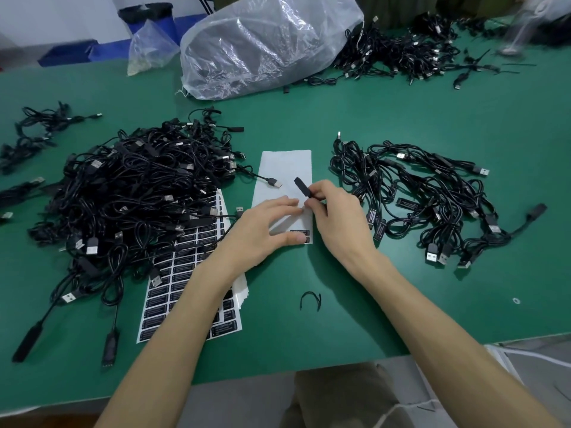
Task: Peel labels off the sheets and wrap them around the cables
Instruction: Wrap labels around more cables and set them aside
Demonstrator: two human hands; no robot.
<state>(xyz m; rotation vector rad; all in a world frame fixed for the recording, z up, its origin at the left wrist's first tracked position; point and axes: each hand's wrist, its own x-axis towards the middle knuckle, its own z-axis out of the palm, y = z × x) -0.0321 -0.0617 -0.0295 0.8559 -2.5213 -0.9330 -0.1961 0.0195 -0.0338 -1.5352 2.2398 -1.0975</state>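
An almost bare white backing sheet [285, 168] lies at the table's middle, with two black labels [301, 232] left at its near right corner. My left hand [265, 230] presses flat on this sheet, thumb beside those labels. My right hand [336, 211] pinches a black cable's module [302, 186] just above the sheet. A full sheet of black labels [188, 273] lies partly under my left forearm. A big heap of unlabelled black USB cables [139, 193] lies to the left. Labelled cables [417, 199] lie to the right.
A large clear plastic bag [265, 41] sits at the back centre, with more cables [411, 54] behind right. A small black twist tie [310, 299] lies near the front edge. Loose cables [34, 131] lie far left. Blue bins [71, 52] stand beyond the green table [401, 304].
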